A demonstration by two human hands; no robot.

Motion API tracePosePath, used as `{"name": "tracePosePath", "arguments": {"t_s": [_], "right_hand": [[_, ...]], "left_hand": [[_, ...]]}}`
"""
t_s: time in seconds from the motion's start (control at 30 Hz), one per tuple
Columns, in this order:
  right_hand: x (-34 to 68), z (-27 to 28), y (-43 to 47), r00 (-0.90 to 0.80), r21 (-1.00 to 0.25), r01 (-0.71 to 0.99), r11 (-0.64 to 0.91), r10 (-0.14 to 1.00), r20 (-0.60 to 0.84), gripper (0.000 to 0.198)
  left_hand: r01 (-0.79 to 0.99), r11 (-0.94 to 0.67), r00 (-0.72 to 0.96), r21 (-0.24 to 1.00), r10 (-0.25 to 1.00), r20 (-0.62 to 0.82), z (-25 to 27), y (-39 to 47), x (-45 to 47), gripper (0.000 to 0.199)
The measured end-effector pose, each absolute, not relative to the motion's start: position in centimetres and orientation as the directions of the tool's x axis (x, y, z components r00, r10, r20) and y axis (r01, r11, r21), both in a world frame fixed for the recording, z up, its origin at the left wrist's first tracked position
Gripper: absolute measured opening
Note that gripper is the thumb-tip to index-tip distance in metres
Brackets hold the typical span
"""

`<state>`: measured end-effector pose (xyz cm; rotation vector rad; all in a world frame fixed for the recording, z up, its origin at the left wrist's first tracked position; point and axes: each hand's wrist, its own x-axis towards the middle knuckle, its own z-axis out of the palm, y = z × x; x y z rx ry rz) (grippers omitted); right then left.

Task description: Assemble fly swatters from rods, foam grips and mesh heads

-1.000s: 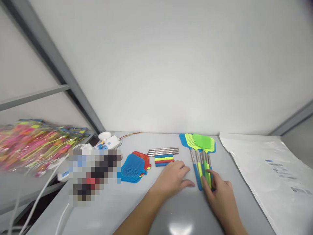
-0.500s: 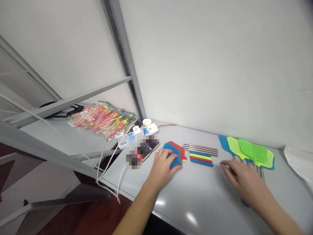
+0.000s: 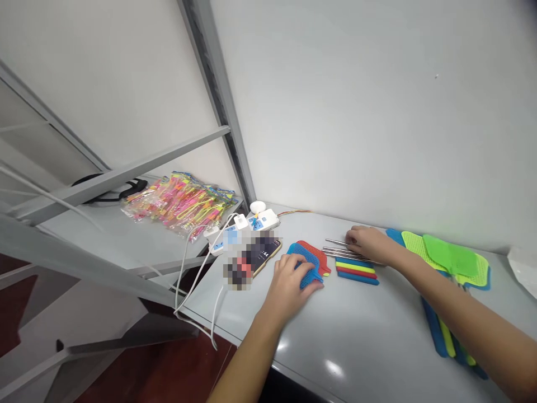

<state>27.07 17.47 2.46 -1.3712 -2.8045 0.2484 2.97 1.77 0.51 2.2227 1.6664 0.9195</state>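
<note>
My left hand lies closed around the blue fly swatter head, on a small pile with a red fly swatter head showing behind it. My right hand reaches to the back of the table, its fingers pinched on a thin metal rod. That rod sits slightly apart from several other metal rods, partly hidden by the hand. In front of them, blue, yellow and red handle sleeves lie side by side.
Assembled fly swatters lie at the right, partly under my right forearm. On the left are a phone, a power strip with white cables, and bagged colourful items on a lower surface. A wall stands behind the table.
My right hand has moved left and back, from near the assembled swatters to the metal rods, and taken hold of one. My left hand stays on the blue swatter head.
</note>
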Motion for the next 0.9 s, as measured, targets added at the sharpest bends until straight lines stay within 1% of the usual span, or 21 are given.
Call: {"name": "tracePosePath", "arguments": {"t_s": [0.1,0.17,0.2,0.23,0.27,0.3,0.33,0.37,0.4,0.43,0.5,0.53,0.57,0.63,0.7,0.77,0.9], "right_hand": [[27.6,3.3,17.0,-0.538,-0.18,0.831,0.527,0.843,-0.017,0.015],[28.2,4.6,16.0,-0.46,-0.202,0.865,0.46,0.887,0.045,0.019],[28.5,5.3,15.1,-0.404,-0.246,0.873,0.421,0.907,0.116,0.021],[28.9,6.1,14.0,-0.333,-0.322,0.865,0.386,0.92,0.207,0.021],[29.2,6.8,12.6,-0.23,-0.444,0.821,0.359,0.92,0.318,0.02],[29.5,7.3,11.0,-0.093,-0.589,0.73,0.348,0.904,0.418,0.017],[29.7,7.6,9.3,0.03,-0.72,0.594,0.36,0.884,0.467,0.014],[29.8,7.6,7.6,0.116,-0.815,0.445,0.372,0.878,0.464,0.013],[29.9,7.3,5.9,0.171,-0.878,0.309,0.365,0.887,0.429,0.013],[29.8,6.7,4.3,0.184,-0.925,0.179,0.336,0.912,0.367,0.013],[29.5,5.1,1.6,0.193,-0.952,-0.074,0.298,0.941,0.28,0.015],[29.3,4.2,0.6,0.162,-0.95,-0.169,0.262,0.958,0.236,0.02],[29.0,3.3,-0.2,0.153,-0.942,-0.241,0.235,0.967,0.202,0.025],[28.6,2.0,-1.2,0.16,-0.921,-0.329,0.209,0.973,0.164,0.035],[28.5,1.3,-1.7,0.211,-0.902,-0.356,0.243,0.962,0.176,0.038],[28.6,0.9,-2.0,0.27,-0.886,-0.329,0.326,0.932,0.242,0.038],[29.1,-0.4,-2.9,0.33,-0.829,-0.144,0.541,0.816,0.475,0.035]], "left_hand": [[0.781,-0.35,0.176,0.517,0.918,0.356,0.6,1.8,3.1,0.03],[0.777,-0.354,0.167,0.52,0.913,0.373,0.5,1.9,3.0,0.029],[0.776,-0.357,0.159,0.521,0.909,0.386,0.5,1.9,3.0,0.028],[0.775,-0.359,0.15,0.52,0.904,0.399,0.5,1.9,2.9,0.026],[0.775,-0.36,0.141,0.52,0.9,0.413,0.5,2.0,2.8,0.025],[0.772,-0.362,0.131,0.521,0.895,0.427,0.4,2.0,2.8,0.023],[0.769,-0.366,0.124,0.524,0.889,0.44,0.4,2.0,2.8,0.022],[0.764,-0.372,0.12,0.527,0.885,0.45,0.3,2.0,2.8,0.021],[0.758,-0.381,0.122,0.53,0.881,0.458,0.2,2.0,2.8,0.019],[0.751,-0.391,0.129,0.532,0.877,0.463,0.2,1.9,2.9,0.018],[0.744,-0.413,0.156,0.526,0.872,0.464,0.2,1.8,3.1,0.016],[0.746,-0.42,0.171,0.517,0.871,0.461,0.3,1.9,3.3,0.015],[0.753,-0.424,0.186,0.503,0.87,0.456,0.4,2.0,3.5,0.015],[0.777,-0.425,0.21,0.465,0.87,0.445,1.0,2.6,3.9,0.015],[0.8,-0.42,0.225,0.428,0.871,0.436,1.9,3.6,4.4,0.017],[0.81,-0.421,0.238,0.408,0.872,0.427,2.7,4.6,4.8,0.018],[0.803,-0.446,0.283,0.396,0.87,0.405,3.3,5.2,5.5,0.015]]}}
